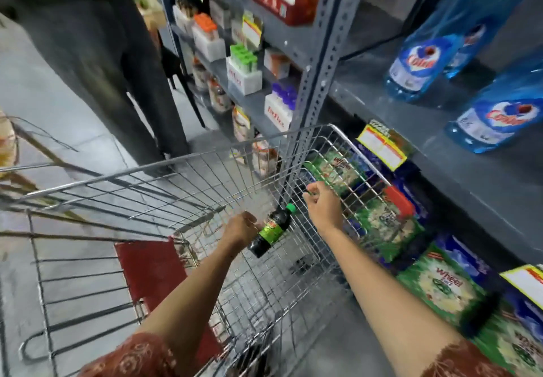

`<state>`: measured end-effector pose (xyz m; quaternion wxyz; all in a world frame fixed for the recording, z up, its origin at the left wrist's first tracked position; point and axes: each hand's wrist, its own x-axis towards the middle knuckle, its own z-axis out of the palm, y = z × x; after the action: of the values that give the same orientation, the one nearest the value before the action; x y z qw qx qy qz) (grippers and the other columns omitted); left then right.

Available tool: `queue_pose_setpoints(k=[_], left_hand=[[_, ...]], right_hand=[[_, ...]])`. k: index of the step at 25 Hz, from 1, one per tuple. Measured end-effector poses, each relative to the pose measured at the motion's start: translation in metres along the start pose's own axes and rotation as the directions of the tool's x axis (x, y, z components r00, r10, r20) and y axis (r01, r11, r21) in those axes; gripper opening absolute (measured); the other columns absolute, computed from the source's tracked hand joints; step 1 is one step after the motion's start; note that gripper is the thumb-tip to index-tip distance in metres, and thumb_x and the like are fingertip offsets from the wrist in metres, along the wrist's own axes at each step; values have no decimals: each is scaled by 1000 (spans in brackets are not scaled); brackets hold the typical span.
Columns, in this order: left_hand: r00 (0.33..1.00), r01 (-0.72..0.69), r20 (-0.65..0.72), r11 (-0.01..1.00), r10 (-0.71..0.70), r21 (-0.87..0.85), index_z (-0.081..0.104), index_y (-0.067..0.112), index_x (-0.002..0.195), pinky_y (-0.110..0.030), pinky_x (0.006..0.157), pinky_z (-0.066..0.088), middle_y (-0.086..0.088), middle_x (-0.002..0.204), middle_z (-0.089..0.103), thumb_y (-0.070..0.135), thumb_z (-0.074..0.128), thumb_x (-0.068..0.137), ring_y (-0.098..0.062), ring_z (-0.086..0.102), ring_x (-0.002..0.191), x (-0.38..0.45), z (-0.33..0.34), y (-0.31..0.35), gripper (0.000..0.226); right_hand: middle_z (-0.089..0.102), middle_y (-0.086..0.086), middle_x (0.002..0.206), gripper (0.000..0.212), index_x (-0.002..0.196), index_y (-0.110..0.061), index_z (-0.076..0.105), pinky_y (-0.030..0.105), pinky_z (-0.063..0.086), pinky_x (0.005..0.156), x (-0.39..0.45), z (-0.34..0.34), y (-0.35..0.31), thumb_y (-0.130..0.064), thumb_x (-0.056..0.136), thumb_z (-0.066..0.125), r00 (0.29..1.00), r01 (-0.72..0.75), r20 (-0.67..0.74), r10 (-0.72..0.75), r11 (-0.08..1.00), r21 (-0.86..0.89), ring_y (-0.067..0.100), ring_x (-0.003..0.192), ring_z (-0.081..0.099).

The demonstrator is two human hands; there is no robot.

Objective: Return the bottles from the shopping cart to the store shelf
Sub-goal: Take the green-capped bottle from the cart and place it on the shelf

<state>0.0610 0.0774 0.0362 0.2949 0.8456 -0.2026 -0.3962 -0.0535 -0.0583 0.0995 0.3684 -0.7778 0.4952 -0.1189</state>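
A wire shopping cart (pixel 164 168) stands in front of me beside a grey metal store shelf (pixel 458 153). Inside the cart, my left hand (pixel 242 228) grips a dark soda bottle (pixel 271 231) with a green cap and green label, tilted with its cap up and to the right. My right hand (pixel 321 203) is closed on the cart's right wire wall, close to the bottle's cap. Blur hides whether other bottles lie in the cart's bottom.
Blue Colin cleaner bottles (pixel 423 65) stand on the shelf at upper right. Green detergent packs (pixel 440 282) fill the lower shelf beside the cart. Small boxed goods (pixel 244 74) line shelves further ahead. A person in dark trousers (pixel 117 62) stands in the aisle beyond the cart.
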Motion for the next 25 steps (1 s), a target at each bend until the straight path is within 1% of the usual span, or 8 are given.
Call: queue_pose_setpoints(k=[4,8,11,14,16,18,22,25], left_hand=[[993,101,62,995,-102,22,55,3,120,-37,98,47,-18,124,61,23,63,85,-29,57,112,41,22,-45,41],[981,162,108,987,-163,14,43,5,133,-36,97,44,-19,134,53,26,70,79,-31,53,118,75,42,-77,63],[966,179,186,984,-179,18,44,6,132,-35,98,44,-18,131,56,24,74,74,-31,55,117,95,56,-88,68],[958,190,218,982,-184,-4,52,6,122,-35,94,50,-15,115,65,22,82,64,-30,62,106,102,70,-93,67],[961,195,200,981,-192,3,54,6,118,-39,92,52,-14,111,67,22,85,59,-29,63,102,105,74,-93,69],[960,209,193,978,-202,-16,56,5,110,-41,87,56,-15,107,68,21,87,54,-30,65,97,103,77,-93,66],[979,165,122,986,-161,-28,53,4,101,-41,77,57,-14,98,66,27,85,51,-30,64,88,83,77,-89,64],[994,104,33,987,-100,-126,46,14,85,-33,54,49,-6,83,61,30,82,48,-22,59,70,58,75,-81,54]], right_hand=[[64,17,114,25,111,-3,57,39,49,83,36,63,33,-16,90,56,979,-119,159,129,990,-71,34,102,60],[56,22,128,44,126,0,47,43,45,96,59,115,66,-22,90,56,885,-273,349,309,950,-149,35,115,54],[54,25,128,48,124,2,44,36,46,90,70,143,77,-23,86,60,875,-340,292,386,920,-196,36,116,53],[48,23,132,69,130,1,30,27,43,83,77,163,82,-20,79,70,838,-496,243,489,868,-39,35,115,53],[44,21,135,82,136,-3,19,39,48,95,79,173,84,-20,76,73,764,-612,298,572,789,56,36,113,52],[46,20,131,80,134,-7,22,50,51,92,77,177,83,-17,74,75,725,-662,309,616,747,65,32,101,52],[51,20,126,79,126,-14,29,58,48,94,65,170,79,-15,66,80,742,-657,290,605,742,131,38,111,53],[54,19,125,85,124,-12,34,51,51,91,58,154,68,-16,57,85,746,-661,267,610,728,182,36,107,57]])
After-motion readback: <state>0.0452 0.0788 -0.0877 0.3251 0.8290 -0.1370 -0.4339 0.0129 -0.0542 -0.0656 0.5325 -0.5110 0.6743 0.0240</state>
